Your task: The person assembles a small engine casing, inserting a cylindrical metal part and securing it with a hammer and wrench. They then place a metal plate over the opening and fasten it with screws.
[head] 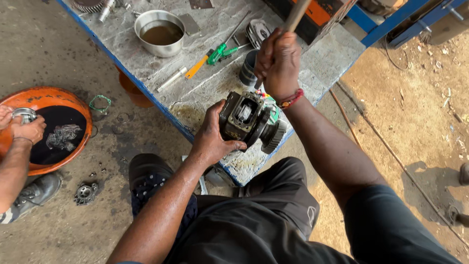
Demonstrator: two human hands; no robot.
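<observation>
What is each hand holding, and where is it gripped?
Left hand grips the dark engine part by its side; right hand is fisted around a wooden handle.

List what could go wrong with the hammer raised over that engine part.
1. The left hand grips the dark engine part just below where the wooden-handled hammer in the right hand points; a glancing blow might hit its fingers.
2. The part sits at the worktable edge, so a strike may knock it off.
3. Another person's hand works at the orange basin nearby; flying bits might reach there.
</observation>
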